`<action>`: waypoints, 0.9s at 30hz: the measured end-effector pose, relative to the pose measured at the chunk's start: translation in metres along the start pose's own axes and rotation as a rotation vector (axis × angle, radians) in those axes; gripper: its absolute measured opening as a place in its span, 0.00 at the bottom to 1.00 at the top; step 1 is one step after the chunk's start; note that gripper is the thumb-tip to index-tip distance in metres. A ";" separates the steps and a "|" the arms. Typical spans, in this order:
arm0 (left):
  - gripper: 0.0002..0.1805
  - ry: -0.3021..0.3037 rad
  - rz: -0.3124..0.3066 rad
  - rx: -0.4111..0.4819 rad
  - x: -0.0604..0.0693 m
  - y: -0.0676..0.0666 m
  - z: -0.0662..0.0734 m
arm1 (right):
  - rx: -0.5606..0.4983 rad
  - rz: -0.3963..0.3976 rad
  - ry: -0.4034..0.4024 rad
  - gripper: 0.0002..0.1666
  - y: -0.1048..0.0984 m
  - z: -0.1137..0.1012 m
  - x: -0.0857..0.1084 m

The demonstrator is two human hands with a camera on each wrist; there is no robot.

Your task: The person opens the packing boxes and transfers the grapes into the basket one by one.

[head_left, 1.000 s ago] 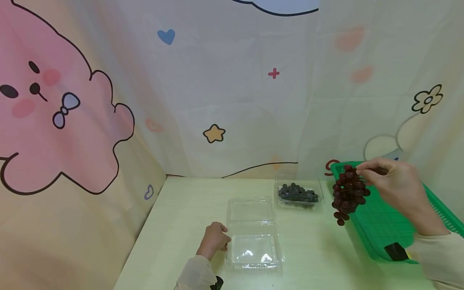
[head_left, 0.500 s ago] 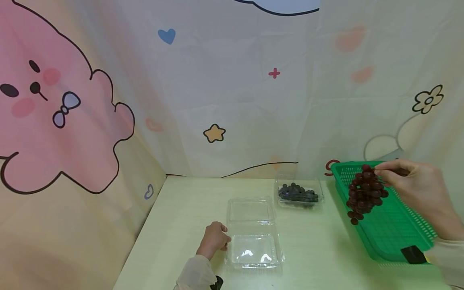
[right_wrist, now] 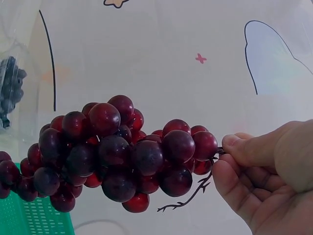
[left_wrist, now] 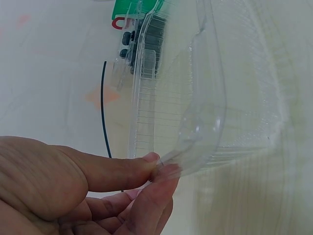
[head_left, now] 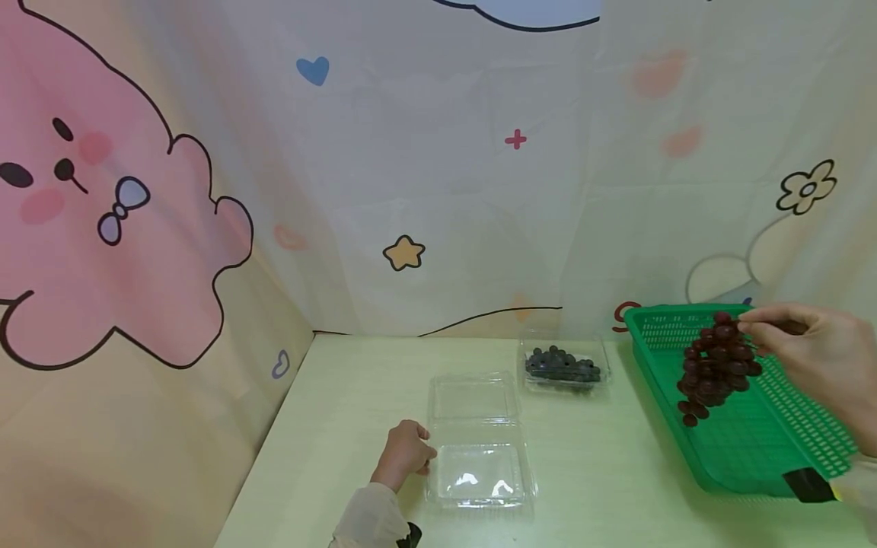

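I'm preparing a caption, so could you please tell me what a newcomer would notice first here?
Probably the dark red grape bunch, hanging from the right hand and seen against the green plastic basket. Next, the large pink cartoon figure, far left on the backdrop.

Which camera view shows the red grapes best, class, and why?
The right wrist view: the red grapes appear largest, single berries distinct, though the left edge crops them. The head view shows them smaller; the left wrist view, not at all.

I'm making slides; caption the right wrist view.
Right hand pinches a dark red grape bunch by its stem, green basket at lower left.
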State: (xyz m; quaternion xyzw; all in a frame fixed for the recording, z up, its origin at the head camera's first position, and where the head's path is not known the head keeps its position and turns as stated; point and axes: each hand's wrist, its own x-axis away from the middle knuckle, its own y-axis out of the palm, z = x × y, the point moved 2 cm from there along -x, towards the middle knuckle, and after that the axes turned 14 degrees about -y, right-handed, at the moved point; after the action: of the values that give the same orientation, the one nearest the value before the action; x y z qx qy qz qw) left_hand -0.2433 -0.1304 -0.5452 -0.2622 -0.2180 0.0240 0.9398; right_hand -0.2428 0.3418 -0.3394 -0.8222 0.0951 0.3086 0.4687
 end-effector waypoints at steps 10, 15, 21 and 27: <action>0.14 -0.012 0.008 -0.001 -0.002 -0.002 -0.008 | -0.114 0.097 -0.035 0.09 -0.006 0.021 0.000; 0.14 -0.008 0.002 0.011 -0.002 -0.003 -0.010 | -0.288 0.186 -0.074 0.38 -0.012 0.035 0.001; 0.14 -0.013 0.002 0.016 0.000 -0.004 -0.009 | -0.301 0.261 -0.088 0.41 -0.017 0.051 0.004; 0.14 -0.012 0.002 0.019 0.000 -0.005 -0.009 | -0.321 0.321 -0.008 0.43 -0.020 0.066 0.007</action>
State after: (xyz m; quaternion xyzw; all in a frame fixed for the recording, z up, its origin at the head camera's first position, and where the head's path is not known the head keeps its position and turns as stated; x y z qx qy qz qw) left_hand -0.2402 -0.1390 -0.5497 -0.2531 -0.2229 0.0288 0.9410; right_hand -0.2561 0.4086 -0.3534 -0.8594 0.1723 0.3936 0.2771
